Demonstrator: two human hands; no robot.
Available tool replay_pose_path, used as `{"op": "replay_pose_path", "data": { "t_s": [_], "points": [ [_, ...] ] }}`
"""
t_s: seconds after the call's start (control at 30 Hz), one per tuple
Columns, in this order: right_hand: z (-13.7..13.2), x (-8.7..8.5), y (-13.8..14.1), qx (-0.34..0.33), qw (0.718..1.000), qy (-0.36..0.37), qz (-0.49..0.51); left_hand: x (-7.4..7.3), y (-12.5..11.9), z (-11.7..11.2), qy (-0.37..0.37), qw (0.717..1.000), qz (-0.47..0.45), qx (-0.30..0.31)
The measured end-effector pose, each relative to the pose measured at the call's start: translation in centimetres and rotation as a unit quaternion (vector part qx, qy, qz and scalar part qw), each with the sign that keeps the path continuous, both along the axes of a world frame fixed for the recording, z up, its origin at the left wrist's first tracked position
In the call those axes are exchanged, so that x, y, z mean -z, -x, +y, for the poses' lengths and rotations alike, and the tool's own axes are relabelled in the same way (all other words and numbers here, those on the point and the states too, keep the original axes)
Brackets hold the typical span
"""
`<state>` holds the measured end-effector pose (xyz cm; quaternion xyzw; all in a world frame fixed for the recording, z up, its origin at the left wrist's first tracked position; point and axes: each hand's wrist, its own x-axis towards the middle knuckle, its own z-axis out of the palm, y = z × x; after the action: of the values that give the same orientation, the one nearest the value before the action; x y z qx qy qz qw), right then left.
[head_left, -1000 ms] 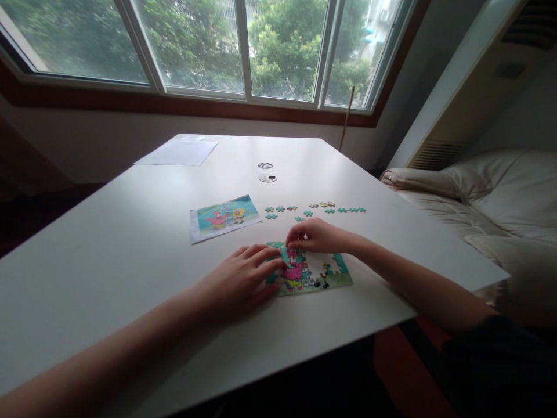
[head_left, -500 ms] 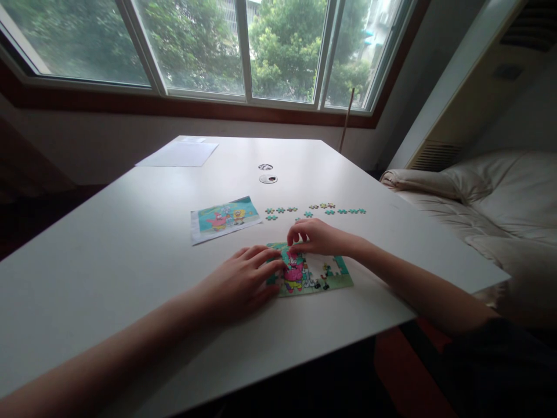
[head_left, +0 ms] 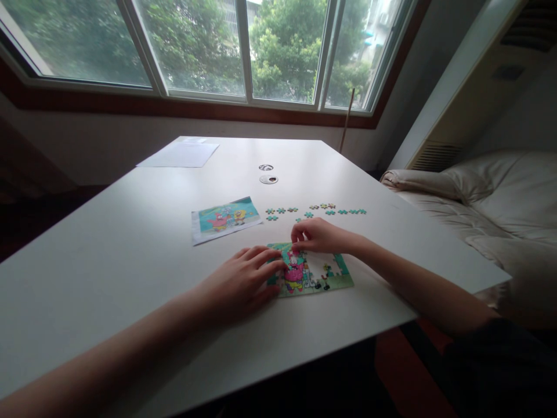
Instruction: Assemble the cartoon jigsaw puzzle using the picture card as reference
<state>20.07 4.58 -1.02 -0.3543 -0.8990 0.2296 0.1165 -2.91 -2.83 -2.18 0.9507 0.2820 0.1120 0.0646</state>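
A partly assembled jigsaw puzzle (head_left: 294, 276) lies near the table's front edge, showing a pink starfish character on green and teal, with a gap at its right middle. Flat across its left edge rests my left hand (head_left: 246, 276), fingers spread and holding nothing. My right hand (head_left: 322, 235) is over the puzzle's top edge, thumb and fingers curled together just above the starfish's head. Whatever lies between those fingertips is too small or hidden to make out. Loose puzzle pieces (head_left: 343, 212) lie in rough rows beyond my right hand.
A printed picture sheet (head_left: 226, 217) lies left of the loose pieces. Two round flat discs (head_left: 268, 180) are farther back on the white table (head_left: 108, 232). A white paper (head_left: 178, 155) sits at the far left corner. A cream sofa (head_left: 500, 203) stands at the right.
My right hand has shifted slightly right and away from me, showing more of the puzzle around the starfish's head. My left hand stays in place.
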Motion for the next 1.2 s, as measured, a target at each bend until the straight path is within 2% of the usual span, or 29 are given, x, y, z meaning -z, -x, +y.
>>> {"op": "replay_pose_path", "data": {
  "t_s": [0.47,0.7,0.93,1.2],
  "points": [
    [-0.2,-0.2,0.2,-0.02,0.999,0.025,-0.011,0.0,-0.1,0.1,-0.007,1.0,-0.004,-0.002],
    [-0.3,0.0,0.4,-0.001,0.999,-0.021,-0.025,0.1,-0.1,0.1,-0.006,1.0,-0.002,0.0],
    [-0.3,-0.1,0.4,-0.014,0.999,-0.005,-0.039,0.1,0.0,0.1,-0.004,1.0,0.001,-0.003],
    [0.6,-0.8,-1.4,-0.002,0.998,-0.028,-0.049,0.0,0.0,0.0,-0.01,1.0,0.001,-0.004]
  ]
}}
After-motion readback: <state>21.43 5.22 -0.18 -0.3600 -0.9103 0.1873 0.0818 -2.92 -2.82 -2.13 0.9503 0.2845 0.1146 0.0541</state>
